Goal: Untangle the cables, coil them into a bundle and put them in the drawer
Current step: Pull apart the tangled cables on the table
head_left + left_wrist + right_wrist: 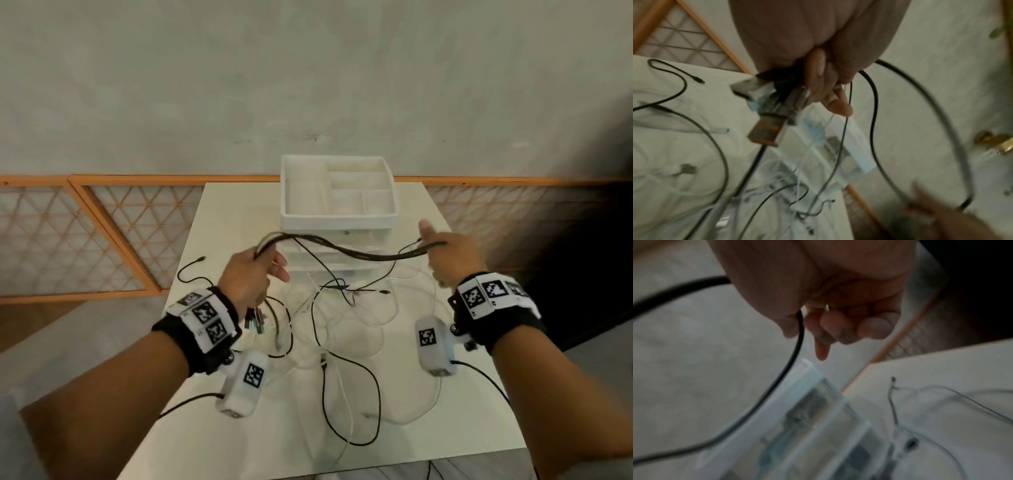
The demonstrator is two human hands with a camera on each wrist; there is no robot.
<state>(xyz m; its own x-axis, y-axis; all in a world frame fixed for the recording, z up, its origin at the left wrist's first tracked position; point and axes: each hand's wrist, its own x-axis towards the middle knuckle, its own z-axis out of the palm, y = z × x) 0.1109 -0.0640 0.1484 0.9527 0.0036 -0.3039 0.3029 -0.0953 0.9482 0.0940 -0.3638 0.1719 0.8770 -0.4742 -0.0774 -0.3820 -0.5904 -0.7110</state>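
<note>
Several black cables (342,251) hang in a slack run in the air between my two hands, in front of the drawer unit (337,216). My left hand (270,265) grips one end of them. In the left wrist view its fingers (824,91) curl round several USB plugs (766,129). My right hand (435,246) pinches the other end, and the black cable (797,339) runs between thumb and curled fingers. A tangle of white and black cables (342,329) lies on the white table (239,212) below.
The drawer unit has a white divided tray on top (286,192) and clear drawers (818,426) under it, all pushed in. An orange lattice screen (113,236) leans behind the table at the left. One black cable end (202,258) trails toward the table's left edge.
</note>
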